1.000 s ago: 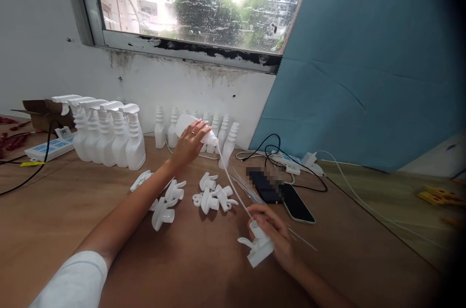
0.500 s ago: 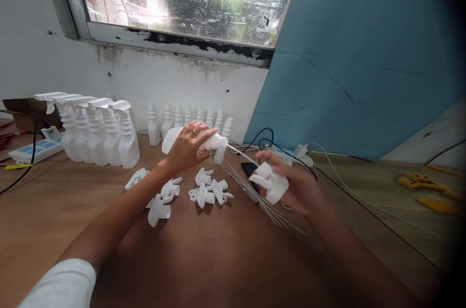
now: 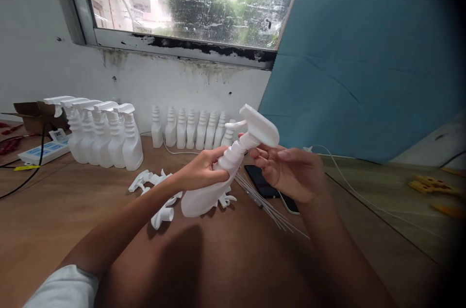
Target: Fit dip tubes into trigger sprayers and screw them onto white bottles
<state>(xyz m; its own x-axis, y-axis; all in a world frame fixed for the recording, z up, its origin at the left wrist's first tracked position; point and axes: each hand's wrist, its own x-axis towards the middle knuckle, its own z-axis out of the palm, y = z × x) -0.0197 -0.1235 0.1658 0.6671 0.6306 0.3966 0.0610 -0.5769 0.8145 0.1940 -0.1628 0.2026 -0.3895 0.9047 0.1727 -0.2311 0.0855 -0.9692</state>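
Note:
A white spray bottle (image 3: 207, 196) leans up to the right above the table, its ribbed neck wrapped by my left hand (image 3: 206, 169). On its mouth sits a white trigger sprayer (image 3: 260, 126), with the nozzle pointing up and left. My right hand (image 3: 287, 172) is at the sprayer's collar, its curled fingers around the collar's right side and the thumb bent above them. Part of those fingers is hidden behind the sprayer. Below and left lie loose trigger sprayers (image 3: 162, 215), some partly covered by the bottle and my left arm. Thin white dip tubes (image 3: 269, 211) lie under my right hand.
Bottles with sprayers fitted (image 3: 131, 147) stand in a row at the left. Open-necked bottles (image 3: 191, 130) line the wall. A power strip (image 3: 43, 150) and a cardboard box (image 3: 34, 116) are far left. Two phones (image 3: 260, 181) lie near the tubes. Yellow parts (image 3: 437, 185) lie far right.
The trigger sprayer has moved up and left onto the bottle's mouth; its tube no longer shows. The bottle has come closer and tilted more upright. My right hand has moved to the collar.

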